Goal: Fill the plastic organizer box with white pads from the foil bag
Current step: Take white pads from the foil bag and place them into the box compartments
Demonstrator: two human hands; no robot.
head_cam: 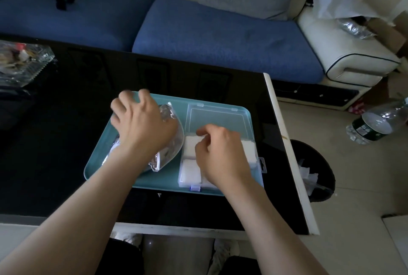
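A clear plastic organizer box (217, 114) lies open on the right half of a teal tray (98, 160). White pads (189, 172) fill its near compartments. My right hand (217, 157) hovers over the box with fingers curled, thumb and forefinger pinching a white pad (190, 145) in the box's middle row. A silver foil bag (169, 140) lies on the tray's left half. My left hand (138, 124) rests on top of the bag, fingers bent over its far end; whether they grip it is not clear.
The tray sits on a black glossy table (66, 142) with a white right edge. A glass dish (22, 62) stands at far left. A blue sofa (220, 38) is beyond. A black bin (313, 171) and a plastic bottle (375, 124) are on the floor at right.
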